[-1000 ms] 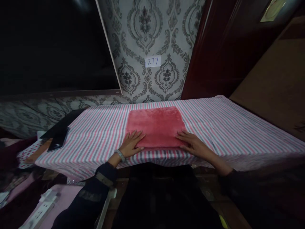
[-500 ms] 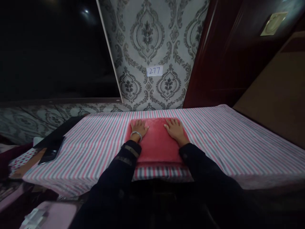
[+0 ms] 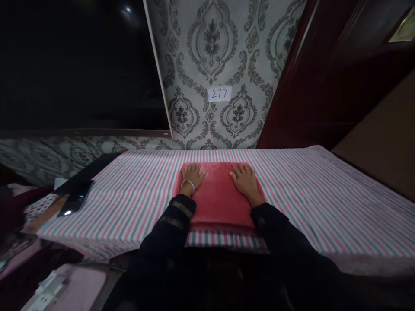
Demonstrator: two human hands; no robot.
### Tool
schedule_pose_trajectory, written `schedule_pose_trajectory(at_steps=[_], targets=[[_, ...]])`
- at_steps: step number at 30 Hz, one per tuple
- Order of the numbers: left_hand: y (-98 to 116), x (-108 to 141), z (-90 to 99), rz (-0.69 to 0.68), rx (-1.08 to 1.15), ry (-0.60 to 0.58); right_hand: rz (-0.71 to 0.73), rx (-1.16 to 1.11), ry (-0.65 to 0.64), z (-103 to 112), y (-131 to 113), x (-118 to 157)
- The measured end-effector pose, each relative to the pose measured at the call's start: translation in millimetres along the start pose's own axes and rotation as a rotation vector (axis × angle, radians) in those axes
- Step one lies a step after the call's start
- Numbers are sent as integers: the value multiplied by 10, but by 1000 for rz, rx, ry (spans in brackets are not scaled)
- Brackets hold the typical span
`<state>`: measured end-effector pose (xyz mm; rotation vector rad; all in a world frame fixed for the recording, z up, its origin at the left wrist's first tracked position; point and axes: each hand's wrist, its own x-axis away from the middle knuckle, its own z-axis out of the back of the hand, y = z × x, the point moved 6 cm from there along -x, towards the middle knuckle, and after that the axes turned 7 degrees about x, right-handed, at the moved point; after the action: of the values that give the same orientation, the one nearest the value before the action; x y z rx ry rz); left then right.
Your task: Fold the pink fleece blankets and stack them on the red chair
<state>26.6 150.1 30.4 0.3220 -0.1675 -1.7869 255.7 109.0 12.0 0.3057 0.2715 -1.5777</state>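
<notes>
A folded red plush cloth (image 3: 223, 198) lies as a rough square near the front of the table, in the middle of the head view. My left hand (image 3: 192, 176) rests flat on its far left corner, fingers spread, a bracelet (image 3: 188, 185) round the wrist. On the far right part of the cloth lies my right hand (image 3: 247, 183), palm down with the fingers apart. Neither hand grips the fabric. Underneath is a pink, grey and white striped tablecloth (image 3: 136, 194).
A dark phone (image 3: 77, 199) lies at the table's left edge. Behind stand a large black screen (image 3: 78, 69) and a patterned wall with a paper label (image 3: 219, 93) reading 277. A brown panel (image 3: 382, 134) rises at the right. A power strip (image 3: 47, 293) sits low at the left.
The view has shifted slightly, so the scene sits a little further right. Both hands stay flat on the red cloth in nearly the same places.
</notes>
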Motion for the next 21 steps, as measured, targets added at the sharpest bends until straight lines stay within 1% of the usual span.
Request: schedule_pose_trajectory(at_steps=[3, 5, 6, 8, 10, 11, 13, 15, 17, 19, 21], targets=[[48, 32, 101, 31, 12, -20, -22, 16, -51, 50, -14, 25], [135, 129, 164, 53, 18, -29, -35, 26, -90, 67, -17, 30], [216, 214, 179, 32, 19, -40, -39, 27, -103, 76, -18, 25], [440, 459, 166, -78, 16, -67, -40, 16, -118, 107, -24, 0], [673, 761, 98, -217, 5, -89, -47, -3, -145, 157, -28, -28], [754, 904, 46, -253, -2, -100, -57, -15, -170, 186, -30, -29], [838, 1121, -53, -269, -16, -94, -60, -41, -210, 262, -49, 22], [854, 1230, -132, -261, -27, -72, 4, -55, -187, 357, -117, 159], [847, 1256, -185, -264, -34, -39, 102, -46, -131, 420, -213, 376], [837, 1242, -225, -274, -36, -21, 162, -19, -106, 410, -287, 613], [828, 1224, -258, -275, -39, -19, 167, 6, -100, 362, -323, 791]])
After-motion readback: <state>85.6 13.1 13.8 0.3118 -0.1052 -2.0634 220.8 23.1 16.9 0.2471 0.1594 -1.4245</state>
